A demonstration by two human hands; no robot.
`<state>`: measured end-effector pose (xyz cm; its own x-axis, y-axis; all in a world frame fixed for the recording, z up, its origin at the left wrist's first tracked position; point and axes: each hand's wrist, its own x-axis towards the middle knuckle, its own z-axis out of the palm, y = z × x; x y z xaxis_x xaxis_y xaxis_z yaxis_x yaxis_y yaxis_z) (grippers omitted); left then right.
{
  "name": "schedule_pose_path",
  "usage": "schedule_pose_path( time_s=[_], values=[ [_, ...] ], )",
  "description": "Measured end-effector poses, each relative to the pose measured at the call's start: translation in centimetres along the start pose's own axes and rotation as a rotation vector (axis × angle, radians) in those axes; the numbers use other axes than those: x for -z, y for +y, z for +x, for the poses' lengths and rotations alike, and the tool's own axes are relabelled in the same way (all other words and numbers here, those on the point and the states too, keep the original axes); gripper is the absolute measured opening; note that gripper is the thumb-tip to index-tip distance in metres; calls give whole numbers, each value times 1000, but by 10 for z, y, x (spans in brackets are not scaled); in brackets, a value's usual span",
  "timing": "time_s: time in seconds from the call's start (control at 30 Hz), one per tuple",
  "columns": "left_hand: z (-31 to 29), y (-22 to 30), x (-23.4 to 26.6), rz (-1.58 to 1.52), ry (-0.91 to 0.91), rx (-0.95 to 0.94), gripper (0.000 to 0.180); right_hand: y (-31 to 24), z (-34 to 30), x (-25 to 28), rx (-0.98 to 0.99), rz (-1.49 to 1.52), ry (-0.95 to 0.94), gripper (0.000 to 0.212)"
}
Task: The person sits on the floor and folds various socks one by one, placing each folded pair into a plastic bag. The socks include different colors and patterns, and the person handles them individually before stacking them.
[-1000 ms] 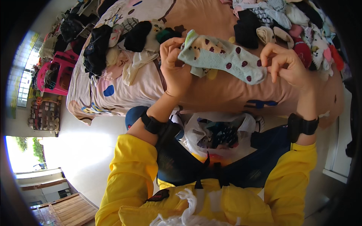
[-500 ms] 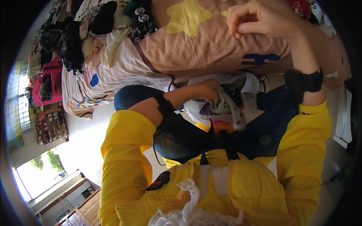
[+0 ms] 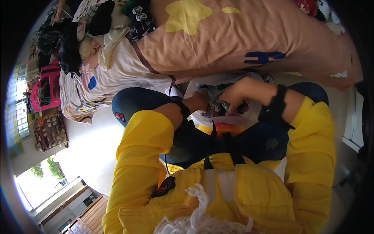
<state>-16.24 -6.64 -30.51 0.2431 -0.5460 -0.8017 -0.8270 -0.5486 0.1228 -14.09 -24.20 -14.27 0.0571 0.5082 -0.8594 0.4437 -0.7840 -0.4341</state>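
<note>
Between my knees stands a white plastic bag [image 3: 254,115] with small crumpled cloth pieces [image 3: 215,106] inside, grey, dark and mixed in colour. My left hand [image 3: 200,101] reaches in at the bag's left side. Its fingertips are lost among the cloth. From the right my right hand [image 3: 235,94] comes down over the middle of the bag. Its fingers point into the cloth, bent and apart, slightly blurred; no piece is clearly held in them. Something orange-red [image 3: 223,128] shows below the bag's near side.
A bed with a brown star-patterned cover [image 3: 230,35] lies just beyond the bag. Piled black and cream garments [image 3: 105,27] cover its far left, and a few small cloth items [image 3: 319,11] lie far right. A pink plastic chair [image 3: 47,89] stands left.
My right hand has come down from above the bed into the bag. My left hand has shifted slightly left, and the grey spotted cloth it held no longer hangs over the bag's near edge.
</note>
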Motion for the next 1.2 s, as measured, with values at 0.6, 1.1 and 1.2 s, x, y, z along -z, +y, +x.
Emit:
schedule_pose_path(
  time_s=[0.6,1.1,1.2],
  values=[
    [-59,5,90,31,-56,-83,41,-13,116,-90,344,925,620,45],
    [-19,16,109,-342,166,-189,47,70,95,-27,-113,359,909,54],
    [3,30,67,-135,487,258,40,74,88,-31,-328,188,864,56]
  ],
)
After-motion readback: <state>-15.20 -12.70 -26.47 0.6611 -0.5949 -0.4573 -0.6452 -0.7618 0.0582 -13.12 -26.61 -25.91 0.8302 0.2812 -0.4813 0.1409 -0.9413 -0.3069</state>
